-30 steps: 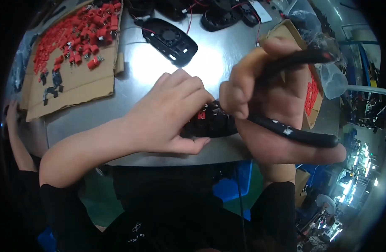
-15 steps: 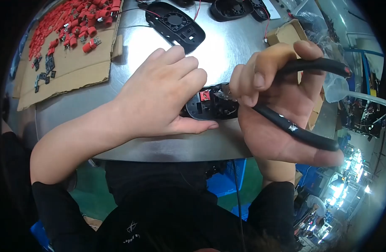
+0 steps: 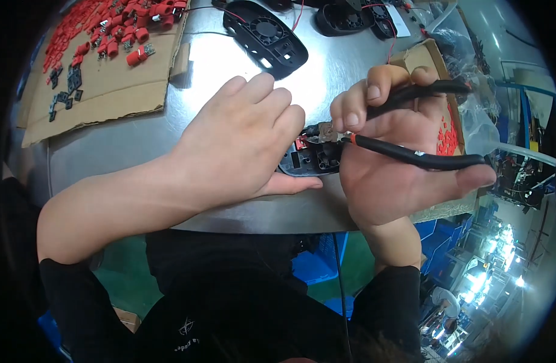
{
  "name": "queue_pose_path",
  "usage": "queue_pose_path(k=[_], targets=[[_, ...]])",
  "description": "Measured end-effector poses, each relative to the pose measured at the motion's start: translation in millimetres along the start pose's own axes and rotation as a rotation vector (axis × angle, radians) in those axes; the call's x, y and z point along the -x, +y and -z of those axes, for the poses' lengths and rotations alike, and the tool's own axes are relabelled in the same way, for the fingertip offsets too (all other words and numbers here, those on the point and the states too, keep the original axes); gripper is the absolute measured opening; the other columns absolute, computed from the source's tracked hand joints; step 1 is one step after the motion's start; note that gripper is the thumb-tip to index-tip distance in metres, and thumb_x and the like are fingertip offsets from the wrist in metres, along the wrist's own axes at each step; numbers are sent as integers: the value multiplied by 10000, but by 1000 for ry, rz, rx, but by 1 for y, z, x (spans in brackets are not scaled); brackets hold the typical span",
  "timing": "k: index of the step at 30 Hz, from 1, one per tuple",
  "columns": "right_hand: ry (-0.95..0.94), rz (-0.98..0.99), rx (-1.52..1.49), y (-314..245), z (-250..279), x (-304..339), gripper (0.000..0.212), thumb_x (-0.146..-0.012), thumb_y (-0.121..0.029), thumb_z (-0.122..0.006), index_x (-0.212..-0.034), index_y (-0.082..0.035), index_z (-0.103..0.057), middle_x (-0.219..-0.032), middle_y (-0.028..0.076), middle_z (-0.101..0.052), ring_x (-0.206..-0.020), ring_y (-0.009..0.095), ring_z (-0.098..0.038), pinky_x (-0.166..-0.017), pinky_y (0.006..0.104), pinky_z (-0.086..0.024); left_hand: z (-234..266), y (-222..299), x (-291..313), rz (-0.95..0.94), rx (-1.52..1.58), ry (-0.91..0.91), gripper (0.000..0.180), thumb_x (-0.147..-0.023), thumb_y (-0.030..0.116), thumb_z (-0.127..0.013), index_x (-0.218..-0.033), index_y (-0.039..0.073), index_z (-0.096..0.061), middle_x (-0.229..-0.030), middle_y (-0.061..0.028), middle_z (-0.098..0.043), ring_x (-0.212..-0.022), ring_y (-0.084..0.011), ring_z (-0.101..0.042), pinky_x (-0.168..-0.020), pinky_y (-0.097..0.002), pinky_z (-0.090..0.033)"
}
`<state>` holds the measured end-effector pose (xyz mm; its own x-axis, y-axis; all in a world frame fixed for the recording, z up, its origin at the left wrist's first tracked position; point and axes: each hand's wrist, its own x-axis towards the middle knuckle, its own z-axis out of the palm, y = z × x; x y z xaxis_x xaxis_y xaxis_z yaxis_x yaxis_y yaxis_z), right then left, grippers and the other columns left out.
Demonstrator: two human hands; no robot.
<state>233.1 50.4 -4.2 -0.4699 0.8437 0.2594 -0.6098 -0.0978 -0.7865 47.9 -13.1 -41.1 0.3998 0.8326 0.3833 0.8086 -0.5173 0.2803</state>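
My left hand [image 3: 245,139] is closed around the left part of a black plastic housing [image 3: 308,162], its thumb along the near edge. The fingers hide much of that piece. Inside it a small red part [image 3: 300,143] shows beside the fingers. My right hand [image 3: 381,175] grips black-handled pliers [image 3: 414,155], fingers on the far handle and thumb along the near one. The metal jaws [image 3: 330,134] lie over the housing's far side, close to the red part. Whether they pinch anything I cannot make out.
A cardboard sheet [image 3: 124,100] at left carries many red parts [image 3: 124,30] and small black pieces [image 3: 63,97]. Black housings with fans [image 3: 266,33] lie at the far side. A cardboard box [image 3: 438,57] holding red bits stands right, beside clear plastic bags. The metal table's near edge curves before me.
The pliers' handles have come closer together, and their jaws now show over the housing. The view has shifted slightly, so things on the table appear farther right.
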Motion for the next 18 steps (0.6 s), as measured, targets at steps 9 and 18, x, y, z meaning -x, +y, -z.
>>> queue_pose_path(k=[9,18], targets=[[-10,-164,-12,-2,0,-5,1066,-717,-1098,-361,-1222,-163,-446,-1080,109,-503,-832,208,-518,-791,388,-413,-2,14,4,49,-44,-5,645,-744,591,-840,-965,30,-610,-934,-94,-524,-913,-275,-517,-811,-397,-425],[-183,-111,2,1,6,-8,1074,-704,-1111,-360,-1190,-154,-420,-983,82,-460,-780,170,-477,-746,326,-405,1,11,0,32,-1,-47,614,-736,535,-880,-998,48,-613,-954,-93,-534,-887,-298,-523,-793,-414,-426]])
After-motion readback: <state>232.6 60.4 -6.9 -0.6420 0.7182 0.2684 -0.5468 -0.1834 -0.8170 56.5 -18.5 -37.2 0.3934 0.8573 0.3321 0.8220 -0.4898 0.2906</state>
